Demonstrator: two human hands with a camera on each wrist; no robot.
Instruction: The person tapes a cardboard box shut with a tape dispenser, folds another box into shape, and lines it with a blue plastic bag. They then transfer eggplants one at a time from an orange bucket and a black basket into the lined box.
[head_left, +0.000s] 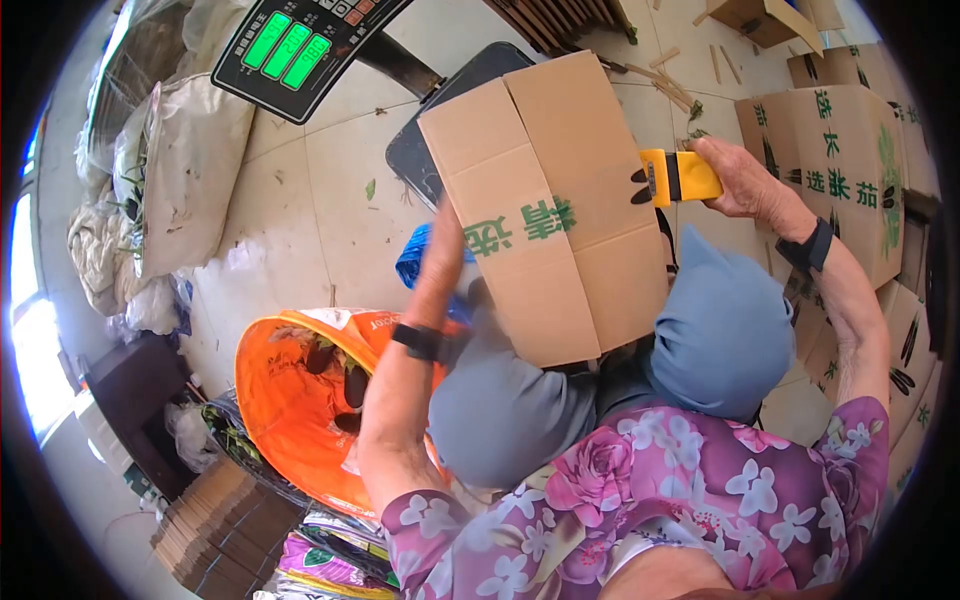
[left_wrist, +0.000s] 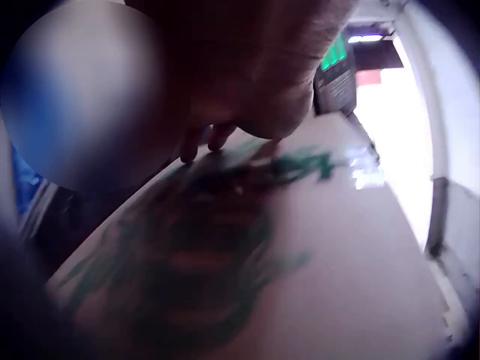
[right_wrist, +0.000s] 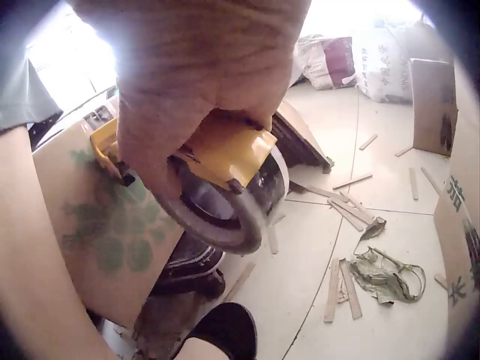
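Observation:
A closed cardboard box with green printing on its top stands tilted in the head view, between the person's knees and a black scale platform. The left hand lies along the box's left side. Its fingertips reach the printed cardboard in the dark, blurred left wrist view. At the box's right edge, the right hand grips a yellow tape dispenser by its back end. A tape roll hangs below the yellow guard in the right wrist view.
The scale's lit display rises at upper left. An orange bag holding eggplants stands left of the person. Printed boxes are stacked at right. Wooden strips and dried leaves litter the floor. Flattened cardboard lies lower left.

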